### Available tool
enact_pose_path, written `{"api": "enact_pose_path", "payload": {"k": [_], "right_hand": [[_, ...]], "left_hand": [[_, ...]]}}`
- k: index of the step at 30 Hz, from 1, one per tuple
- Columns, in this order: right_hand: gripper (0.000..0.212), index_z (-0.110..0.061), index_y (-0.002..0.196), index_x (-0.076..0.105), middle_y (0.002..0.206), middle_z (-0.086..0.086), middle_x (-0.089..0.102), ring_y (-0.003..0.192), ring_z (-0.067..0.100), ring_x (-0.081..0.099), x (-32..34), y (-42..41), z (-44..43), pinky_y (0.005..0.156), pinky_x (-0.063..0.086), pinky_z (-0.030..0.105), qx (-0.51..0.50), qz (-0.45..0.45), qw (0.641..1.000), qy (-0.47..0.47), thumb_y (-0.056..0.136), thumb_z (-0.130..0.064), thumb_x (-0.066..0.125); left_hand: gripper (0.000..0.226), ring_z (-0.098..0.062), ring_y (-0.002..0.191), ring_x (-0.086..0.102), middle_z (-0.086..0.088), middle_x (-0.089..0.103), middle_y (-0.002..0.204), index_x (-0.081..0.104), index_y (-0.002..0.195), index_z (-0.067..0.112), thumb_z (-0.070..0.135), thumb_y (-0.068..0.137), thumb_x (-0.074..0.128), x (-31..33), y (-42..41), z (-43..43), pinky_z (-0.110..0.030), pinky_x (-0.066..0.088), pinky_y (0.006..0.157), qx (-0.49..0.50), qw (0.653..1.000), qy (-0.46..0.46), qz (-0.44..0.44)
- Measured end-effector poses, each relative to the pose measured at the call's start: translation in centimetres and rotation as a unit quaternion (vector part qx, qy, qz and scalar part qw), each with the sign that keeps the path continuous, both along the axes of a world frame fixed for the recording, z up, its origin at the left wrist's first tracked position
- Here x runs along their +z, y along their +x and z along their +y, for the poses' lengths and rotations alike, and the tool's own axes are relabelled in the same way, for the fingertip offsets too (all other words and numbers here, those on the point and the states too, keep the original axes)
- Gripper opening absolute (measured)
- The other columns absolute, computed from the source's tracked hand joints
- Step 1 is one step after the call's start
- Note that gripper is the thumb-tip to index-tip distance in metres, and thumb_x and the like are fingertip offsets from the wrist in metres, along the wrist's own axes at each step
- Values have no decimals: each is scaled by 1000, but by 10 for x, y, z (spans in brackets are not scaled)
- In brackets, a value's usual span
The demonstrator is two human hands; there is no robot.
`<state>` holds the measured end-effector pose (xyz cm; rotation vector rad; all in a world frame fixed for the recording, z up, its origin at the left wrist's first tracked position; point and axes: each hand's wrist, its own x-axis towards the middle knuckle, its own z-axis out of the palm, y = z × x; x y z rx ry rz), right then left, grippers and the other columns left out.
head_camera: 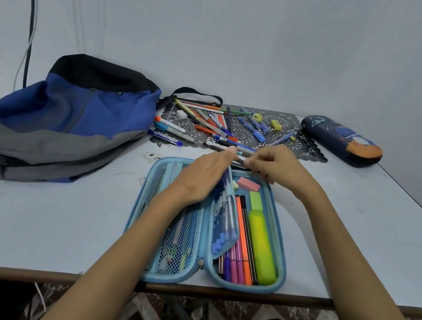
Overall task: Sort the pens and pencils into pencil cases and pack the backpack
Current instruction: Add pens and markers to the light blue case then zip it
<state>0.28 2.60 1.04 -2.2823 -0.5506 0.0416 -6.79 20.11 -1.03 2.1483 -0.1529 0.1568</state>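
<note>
Head view: one backpack [66, 118] lies at 10 o'clock and two pencil cases are on the table. The dark case [341, 142] is zipped at 2 o'clock. The blue case [281, 269] is open at centre, holding about six felt-tips [238, 265], one highlighter [260, 240] and one pink eraser [248, 184]. Over a dozen loose pens [210, 123] lie at 12 o'clock. The right hand [278, 165] pinches one pen [240, 160]; the left hand [204, 178] touches it with nearly straight fingers.
</note>
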Motion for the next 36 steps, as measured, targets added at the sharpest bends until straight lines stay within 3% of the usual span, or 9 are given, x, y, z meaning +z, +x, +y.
{"api": "enact_pose_path", "payload": {"k": [5,11,16,20,22,26,30,33,36], "right_hand": [[27,-8,78,71,66,8,64,52,13,54,0,0,-5,46,43,19,-14,66,996,63,95,-25,60],[25,-7,80,72,69,8,64,58,15,55,-1,0,-10,50,46,22,-5,72,995,74,91,-29,66],[19,-10,85,73,70,7,62,59,12,49,-3,-2,-8,51,38,23,26,46,998,31,78,-27,80],[20,-12,88,70,66,-2,63,53,4,56,-6,0,-7,59,41,21,30,45,999,6,74,-19,83],[16,-12,90,69,67,-3,62,51,1,55,-9,0,-4,56,41,15,23,17,999,-22,78,-14,79],[12,-15,97,70,76,1,62,67,10,53,-13,0,5,60,41,23,-6,-63,993,-99,87,-10,66],[13,-16,95,73,69,-6,57,74,15,56,-16,0,10,55,35,22,-12,-90,986,-141,89,-11,63],[12,-14,92,73,72,-5,58,75,16,58,-16,-2,13,60,37,25,-19,-108,981,-163,89,-12,62],[11,-14,85,71,72,-4,61,73,16,59,-15,-3,12,60,41,26,-44,-101,980,-166,85,-10,61]], "left_hand": [[63,-24,114,55,-8,62,122,60,127,16,56,100,19,-1,0,-2,-34,38,92,-14,996,84,-20],[63,-25,123,48,-5,56,136,49,139,18,60,92,46,-15,13,5,-40,37,102,-43,954,291,-56],[62,-21,125,47,-2,53,136,48,139,20,59,91,51,-17,14,5,-40,39,104,-40,969,235,-72],[37,-11,121,51,3,56,133,56,132,20,32,98,54,-1,3,13,-34,42,105,-4,997,-14,-70],[31,-9,119,53,6,60,129,60,127,20,23,97,53,3,-4,31,-32,43,103,34,994,-66,-83],[30,-19,114,55,3,61,119,65,118,16,8,90,57,-7,-23,80,-25,39,92,165,983,29,-70],[42,-24,81,63,-5,70,88,69,104,15,42,73,64,-9,-43,112,-35,50,84,195,975,52,93],[20,-21,61,57,-10,64,74,72,87,4,25,87,69,-3,-42,113,-24,52,55,161,974,25,155],[19,-22,62,54,-8,59,68,71,83,0,16,90,65,-1,-26,110,-26,51,57,168,974,47,144]]}}
